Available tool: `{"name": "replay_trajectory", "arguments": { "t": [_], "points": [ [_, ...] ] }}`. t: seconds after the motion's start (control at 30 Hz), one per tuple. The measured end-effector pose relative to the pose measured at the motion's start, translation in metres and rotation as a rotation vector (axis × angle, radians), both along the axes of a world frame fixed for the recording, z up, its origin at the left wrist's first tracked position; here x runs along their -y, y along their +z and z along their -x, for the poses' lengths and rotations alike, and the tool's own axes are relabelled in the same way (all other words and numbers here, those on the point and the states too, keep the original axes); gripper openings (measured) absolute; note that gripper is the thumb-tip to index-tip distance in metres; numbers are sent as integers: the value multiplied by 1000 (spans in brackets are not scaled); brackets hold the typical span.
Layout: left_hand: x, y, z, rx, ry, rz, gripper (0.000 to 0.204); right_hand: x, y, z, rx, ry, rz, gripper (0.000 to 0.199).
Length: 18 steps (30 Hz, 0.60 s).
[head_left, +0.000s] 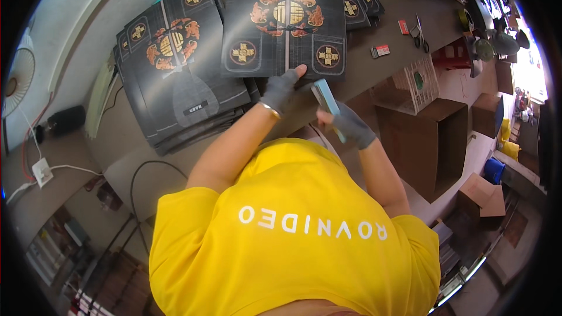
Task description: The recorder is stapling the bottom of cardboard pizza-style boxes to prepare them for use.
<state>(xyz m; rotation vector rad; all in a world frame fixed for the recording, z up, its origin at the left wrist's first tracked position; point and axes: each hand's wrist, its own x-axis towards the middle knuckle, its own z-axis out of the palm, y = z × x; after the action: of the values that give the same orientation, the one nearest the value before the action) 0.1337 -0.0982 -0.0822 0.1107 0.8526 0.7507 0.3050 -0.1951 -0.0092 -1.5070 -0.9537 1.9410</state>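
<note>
A person in a bright yellow T-shirt [293,228] stands at a brown worktable [380,76], seen from above the head. Both hands wear grey fingerless gloves.

The left hand [282,90] reaches forward and rests on the near edge of a flat, unfolded black carton sheet [285,20]. Its fingers lie curled down over that edge, with the thumb stretched forward on the printed face; whether it pinches the sheet or only presses on it cannot be told. The sheet is printed with an orange and gold emblem in the middle and round gold medallions near its corners, and it lies on top of a pile of like sheets in the middle of the table.

The right hand [350,126] is closed around a slim pale blue tool [326,104], its fingers wrapped about the lower part while the upper part sticks up and out, tilted toward the left hand. The tool sits just beside the near edge of the sheet, between the two hands.

To the person's left lies a second stack of black printed sheets [175,76], fanned out and slanted. Farther right on the table are scissors [420,32] and a small red and white packet [380,51]. Below the table edge on the right stand a white plastic crate [413,85] and an open brown cardboard box [430,143].
</note>
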Motion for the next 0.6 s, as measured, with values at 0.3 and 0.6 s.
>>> {"name": "replay_trajectory", "arguments": {
  "t": [0.3, 0.6],
  "points": [
    [-127, 56, 176, -1453, 16, -1175, 63, 35, -10, -65, 117, -211, 7, 35],
    [-20, 30, 60, -284, -686, -303, 43, -1, -11, -64, 412, 53, -70, 31]
  ]
}}
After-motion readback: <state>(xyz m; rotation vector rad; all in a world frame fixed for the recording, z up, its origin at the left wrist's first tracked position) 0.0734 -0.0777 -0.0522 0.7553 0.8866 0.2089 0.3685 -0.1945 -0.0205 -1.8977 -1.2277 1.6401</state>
